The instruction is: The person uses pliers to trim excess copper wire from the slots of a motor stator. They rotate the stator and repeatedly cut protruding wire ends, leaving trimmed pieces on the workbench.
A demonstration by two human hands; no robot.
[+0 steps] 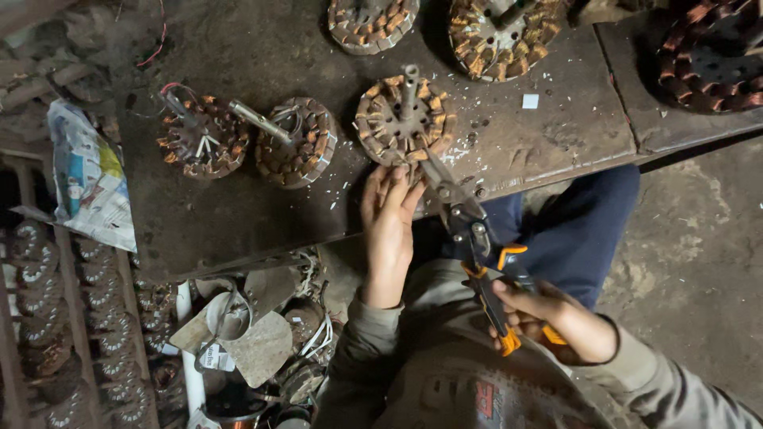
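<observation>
A round motor winding [404,119], ringed with copper coils and with a metal shaft standing up from its centre, is lying on the dark metal table [262,214] near the table's front edge. The left hand [388,226] is reaching up to it, fingers loosely spread and fingertips touching its near rim; it is gripping nothing. The right hand [552,322] is closing around the orange-and-black handles of a pair of metal snips [469,230], whose blades are pointing up at the winding's lower right edge. Whether the blades are biting copper cannot be told.

Two more windings [205,137] [300,143] are sitting just left on the table, and others [502,33] farther back. A crumpled printed bag [89,179] is hanging off the left side. Scrap metal pieces [254,334] are piling up below the table.
</observation>
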